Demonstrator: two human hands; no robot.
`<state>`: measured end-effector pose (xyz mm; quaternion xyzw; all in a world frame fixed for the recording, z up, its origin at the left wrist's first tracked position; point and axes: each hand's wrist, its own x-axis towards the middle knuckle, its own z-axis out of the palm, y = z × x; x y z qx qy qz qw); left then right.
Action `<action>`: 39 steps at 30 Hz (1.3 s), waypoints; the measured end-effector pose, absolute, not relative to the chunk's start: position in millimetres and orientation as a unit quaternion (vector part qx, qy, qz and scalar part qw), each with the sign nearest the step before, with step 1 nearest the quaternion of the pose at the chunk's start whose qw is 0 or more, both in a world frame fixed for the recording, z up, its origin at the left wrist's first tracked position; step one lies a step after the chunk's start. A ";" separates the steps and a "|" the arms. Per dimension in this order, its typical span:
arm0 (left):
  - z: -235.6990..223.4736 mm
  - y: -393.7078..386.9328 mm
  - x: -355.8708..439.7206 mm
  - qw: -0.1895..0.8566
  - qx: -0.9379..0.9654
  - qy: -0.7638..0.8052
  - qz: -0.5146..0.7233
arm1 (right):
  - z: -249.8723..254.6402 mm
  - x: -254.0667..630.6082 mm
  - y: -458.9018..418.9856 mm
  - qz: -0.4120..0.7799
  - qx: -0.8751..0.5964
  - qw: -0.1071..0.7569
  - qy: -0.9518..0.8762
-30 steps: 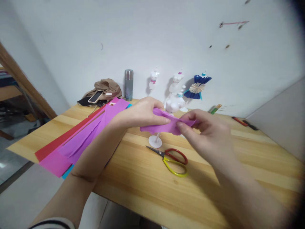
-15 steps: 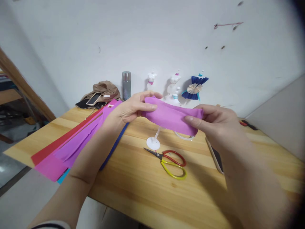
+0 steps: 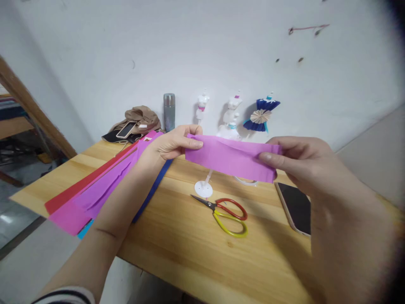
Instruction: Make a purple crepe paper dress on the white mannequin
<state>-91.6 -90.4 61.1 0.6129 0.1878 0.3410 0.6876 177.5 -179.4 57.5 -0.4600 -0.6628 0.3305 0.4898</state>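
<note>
Head view: the purple strip [image 3: 229, 158] is held stretched out above and beyond the scissors [image 3: 226, 213], one end pinched between thumb and fingers of the left hand [image 3: 179, 142], the other pinched likewise by the right hand [image 3: 295, 158]. A round white base [image 3: 203, 189] is placed just beyond the scissors, a phone [image 3: 294, 207] is laid to their right, and coloured sheets [image 3: 104, 185] are spread to their left, partly covered by the left forearm

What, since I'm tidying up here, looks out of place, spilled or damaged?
Only small things: the long red, pink and purple sheets lie fanned unevenly on the left of the light wooden table, edges misaligned, and the white wall has dark spots, possibly damage. I see no spill.
</note>
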 end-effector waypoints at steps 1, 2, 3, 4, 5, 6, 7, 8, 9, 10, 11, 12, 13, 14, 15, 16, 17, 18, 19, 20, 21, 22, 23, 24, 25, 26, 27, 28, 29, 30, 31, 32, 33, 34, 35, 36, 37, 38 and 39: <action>60.6 -88.8 -91.6 0.686 0.615 0.187 0.341 | 58.9 177.8 -180.9 0.326 -0.464 0.479 -0.670; 60.3 -87.2 -91.7 0.685 0.616 0.189 0.339 | 60.0 178.1 -182.0 0.323 -0.469 0.469 -0.675; 60.1 -85.7 -91.9 0.685 0.615 0.193 0.339 | 60.9 178.4 -182.7 0.322 -0.473 0.462 -0.677; 60.0 -84.5 -92.2 0.684 0.614 0.198 0.340 | 61.4 178.9 -182.9 0.321 -0.476 0.459 -0.679; 59.8 -83.3 -92.7 0.682 0.614 0.202 0.343 | 61.6 179.5 -182.8 0.321 -0.475 0.457 -0.680; 59.5 -82.1 -93.3 0.679 0.614 0.206 0.346 | 61.5 180.1 -182.4 0.321 -0.473 0.457 -0.682; 59.2 -80.9 -94.1 0.675 0.615 0.210 0.350 | 61.3 180.7 -181.5 0.321 -0.470 0.455 -0.685; 58.8 -79.8 -94.9 0.669 0.618 0.214 0.352 | 60.8 181.2 -180.4 0.321 -0.469 0.449 -0.689; 58.3 -78.6 -95.8 0.664 0.622 0.217 0.354 | 60.3 181.7 -178.9 0.321 -0.469 0.440 -0.695; 57.9 -77.5 -96.7 0.658 0.627 0.219 0.354 | 59.6 182.3 -177.0 0.324 -0.469 0.427 -0.702; 57.5 -76.5 -97.6 0.652 0.633 0.221 0.354 | 58.8 183.0 -174.8 0.328 -0.468 0.413 -0.708; 57.3 -75.8 -98.2 0.645 0.639 0.223 0.354 | 57.9 183.8 -172.4 0.334 -0.468 0.400 -0.714; 57.4 -75.4 -98.7 0.639 0.646 0.225 0.352 | 56.9 184.9 -169.7 0.341 -0.469 0.387 -0.717; 57.6 -75.2 -99.1 0.633 0.653 0.227 0.348 | 55.7 186.3 -166.9 0.348 -0.471 0.376 -0.719; 57.9 -75.1 -99.3 0.630 0.658 0.230 0.342 | 54.6 188.1 -164.3 0.353 -0.473 0.366 -0.719; 58.4 -75.2 -99.5 0.627 0.661 0.233 0.339 | 53.5 190.0 -162.1 0.357 -0.477 0.360 -0.718; 58.8 -75.3 -99.7 0.626 0.663 0.236 0.336 | 52.5 192.1 -160.3 0.357 -0.480 0.356 -0.718; 59.2 -75.2 -100.0 0.626 0.662 0.240 0.334 | 51.7 194.2 -159.0 0.354 -0.483 0.355 -0.718; 59.4 -74.9 -100.6 0.626 0.662 0.243 0.333 | 51.0 196.2 -158.3 0.349 -0.487 0.357 -0.717; 59.4 -74.2 -101.4 0.625 0.661 0.246 0.335 | 50.5 197.9 -158.1 0.342 -0.490 0.362 -0.715; 59.2 -73.2 -102.4 0.623 0.661 0.247 0.337 | 50.0 199.5 -158.2 0.335 -0.495 0.370 -0.711; 58.9 -72.0 -103.8 0.622 0.661 0.249 0.339 | 49.6 200.7 -158.6 0.328 -0.500 0.383 -0.704; 58.6 -70.6 -105.3 0.620 0.660 0.251 0.342 | 49.2 201.7 -159.1 0.324 -0.506 0.398 -0.694; 58.3 -69.4 -106.9 0.619 0.658 0.254 0.346 | 48.9 202.5 -159.4 0.322 -0.511 0.415 -0.680; 58.3 -68.3 -108.6 0.617 0.656 0.258 0.349 | 48.6 203.1 -159.6 0.322 -0.515 0.434 -0.666; 58.5 -67.6 -110.3 0.615 0.655 0.261 0.353 | 48.4 203.5 -159.7 0.321 -0.519 0.450 -0.652; 59.0 -67.3 -112.0 0.613 0.654 0.262 0.357 | 48.6 203.7 -159.6 0.319 -0.521 0.464 -0.641; 59.9 -67.5 -113.6 0.611 0.655 0.261 0.360 | 49.1 203.7 -159.7 0.315 -0.520 0.475 -0.636; 61.1 -67.9 -115.1 0.609 0.656 0.259 0.363 | 50.1 203.5 -160.0 0.308 -0.518 0.480 -0.637; 62.5 -68.6 -116.5 0.607 0.658 0.255 0.366 | 51.5 202.9 -160.8 0.300 -0.513 0.482 -0.644; 63.9 -69.4 -117.7 0.604 0.660 0.251 0.369 | 53.2 201.9 -162.1 0.293 -0.507 0.479 -0.654; 65.2 -70.1 -118.7 0.601 0.663 0.246 0.372 | 55.0 200.6 -164.2 0.287 -0.499 0.475 -0.666; 66.3 -70.5 -119.4 0.598 0.666 0.239 0.377 | 56.9 199.0 -166.8 0.282 -0.490 0.473 -0.676; 67.0 -70.7 -119.8 0.595 0.667 0.229 0.385 | 58.7 197.1 -169.8 0.278 -0.482 0.476 -0.681; 67.3 -70.6 -119.8 0.593 0.667 0.216 0.396 | 60.1 195.3 -173.0 0.273 -0.472 0.487 -0.682; 67.3 -70.3 -119.5 0.594 0.664 0.201 0.408 | 61.0 193.7 -175.9 0.268 -0.463 0.499 -0.682; 67.0 -69.9 -118.9 0.596 0.660 0.185 0.418 | 61.4 192.8 -178.2 0.263 -0.456 0.510 -0.680; 66.6 -69.6 -118.2 0.600 0.656 0.172 0.424 | 61.1 192.8 -179.7 0.257 -0.449 0.521 -0.679; 66.2 -69.5 -117.6 0.602 0.655 0.162 0.427 | 60.3 193.9 -180.3 0.254 -0.442 0.528 -0.679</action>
